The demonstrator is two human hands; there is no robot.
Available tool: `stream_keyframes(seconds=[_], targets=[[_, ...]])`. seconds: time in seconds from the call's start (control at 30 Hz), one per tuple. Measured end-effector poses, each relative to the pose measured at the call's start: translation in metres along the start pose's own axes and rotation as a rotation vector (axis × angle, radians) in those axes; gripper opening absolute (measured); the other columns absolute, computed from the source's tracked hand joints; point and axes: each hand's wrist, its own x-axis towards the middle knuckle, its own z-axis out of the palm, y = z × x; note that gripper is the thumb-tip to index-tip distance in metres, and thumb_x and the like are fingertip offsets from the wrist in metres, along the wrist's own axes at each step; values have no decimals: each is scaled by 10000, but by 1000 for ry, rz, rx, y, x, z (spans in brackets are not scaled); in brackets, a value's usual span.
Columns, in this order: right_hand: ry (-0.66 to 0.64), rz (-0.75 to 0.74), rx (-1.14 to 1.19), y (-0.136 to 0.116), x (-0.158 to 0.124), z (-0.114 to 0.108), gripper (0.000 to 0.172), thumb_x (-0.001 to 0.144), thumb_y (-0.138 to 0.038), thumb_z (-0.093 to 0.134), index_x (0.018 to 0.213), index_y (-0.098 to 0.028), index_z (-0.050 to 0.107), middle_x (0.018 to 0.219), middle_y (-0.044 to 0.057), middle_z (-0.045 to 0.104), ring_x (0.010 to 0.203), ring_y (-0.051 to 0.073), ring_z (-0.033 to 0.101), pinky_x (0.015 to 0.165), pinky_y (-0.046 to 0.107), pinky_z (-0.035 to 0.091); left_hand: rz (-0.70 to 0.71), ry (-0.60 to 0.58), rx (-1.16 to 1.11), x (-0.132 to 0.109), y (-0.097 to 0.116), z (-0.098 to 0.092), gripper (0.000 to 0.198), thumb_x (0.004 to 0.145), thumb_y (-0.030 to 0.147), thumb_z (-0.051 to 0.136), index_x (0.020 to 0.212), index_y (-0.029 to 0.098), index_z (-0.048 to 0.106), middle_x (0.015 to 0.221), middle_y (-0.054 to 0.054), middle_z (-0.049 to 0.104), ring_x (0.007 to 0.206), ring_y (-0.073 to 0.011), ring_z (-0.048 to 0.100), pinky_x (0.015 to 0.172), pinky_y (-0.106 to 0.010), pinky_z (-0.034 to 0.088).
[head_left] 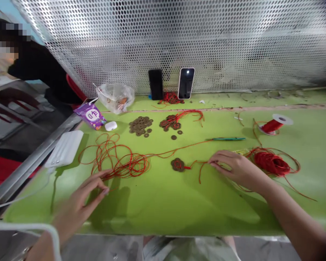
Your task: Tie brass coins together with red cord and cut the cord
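Note:
A flower-shaped cluster of old-looking coins (177, 165) tied with red cord lies on the green table. From its short red knot, thin cord runs to my right hand (232, 165), whose thumb and fingertips are closed on it. My left hand (84, 197) is at the near edge of a loose tangle of red cord (127, 165). Its thumb meets a fingertip, and a faint red strand shows there; another finger reaches over the tangle. A strand from the tangle stretches right toward a slim teal tool (229, 139), whose kind I cannot make out.
Loose coins (139, 126) and corded coins (170, 123) lie farther back. A red cord bundle (271, 162) and spool (273, 125) are right. Two phones (186, 83) lean against perforated metal (220, 43). A white power bank (66, 148), purple packet (91, 115) and plastic bag (116, 97) are left.

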Motion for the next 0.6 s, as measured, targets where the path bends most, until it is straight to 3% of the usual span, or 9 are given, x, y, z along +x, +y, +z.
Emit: stream_keyframes(seconds=[0.13,0.27,0.43,0.6], targets=[[-56,-161,-12,-10,40,3,265,941,-265,437,1097,-225,648,1180,76,656,1084,219,614,944,406,503,37,61,-41,-3,21,17,167,903,399,449,837,252,494,1395,-49,504,1267,-256,489,1026,-415,429],[-150,-224,-79,-4,72,18,347,946,-286,437,1256,-230,584,1357,58,552,1207,240,552,1017,452,460,45,-28,-87,4,35,27,148,933,370,398,896,246,472,1426,-68,476,1282,-232,477,1044,-409,413],[-71,-154,-228,26,74,31,379,932,-211,428,1279,-195,580,1321,92,580,1161,251,583,977,436,494,-31,51,-37,4,9,17,164,912,410,420,880,253,456,1350,-79,560,1275,-256,492,1026,-441,431],[-47,-7,-443,49,60,26,355,892,-123,424,1161,-149,654,1235,127,634,1077,253,614,897,403,520,-158,167,-24,-3,-21,2,161,911,408,412,862,255,423,1269,-66,625,1243,-266,526,1009,-454,457]])
